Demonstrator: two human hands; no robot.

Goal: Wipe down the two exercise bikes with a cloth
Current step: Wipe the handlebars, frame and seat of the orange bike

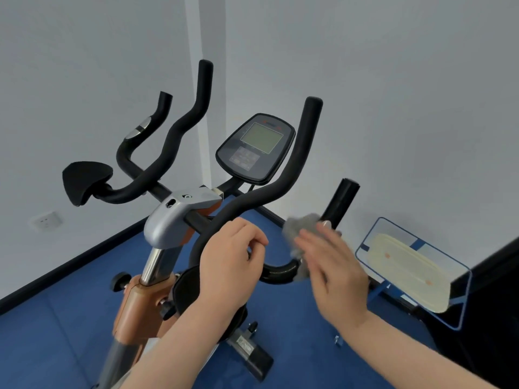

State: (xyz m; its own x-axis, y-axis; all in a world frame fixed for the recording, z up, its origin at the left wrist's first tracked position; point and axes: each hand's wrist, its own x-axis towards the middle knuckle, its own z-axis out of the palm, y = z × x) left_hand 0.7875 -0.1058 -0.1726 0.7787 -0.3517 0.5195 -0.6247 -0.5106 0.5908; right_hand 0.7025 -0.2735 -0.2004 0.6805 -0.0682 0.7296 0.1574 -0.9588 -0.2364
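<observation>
An orange and grey exercise bike [165, 220] stands in front of me, with black foam handlebars [297, 158] and a dark console [255, 148] with a greenish screen. My left hand [230, 262] grips the curved right handlebar low down. My right hand [331, 265] is blurred and holds a grey cloth [302, 228] around the outer right handlebar tube [339, 203], near its lower bend. A second bike is not in sight.
White walls meet in a corner behind the bike, above a blue floor [70, 318] with a dark skirting. A wall socket [46, 220] sits low at the left. A blue-framed machine [407, 276] with a cream panel stands at the right, next to something black.
</observation>
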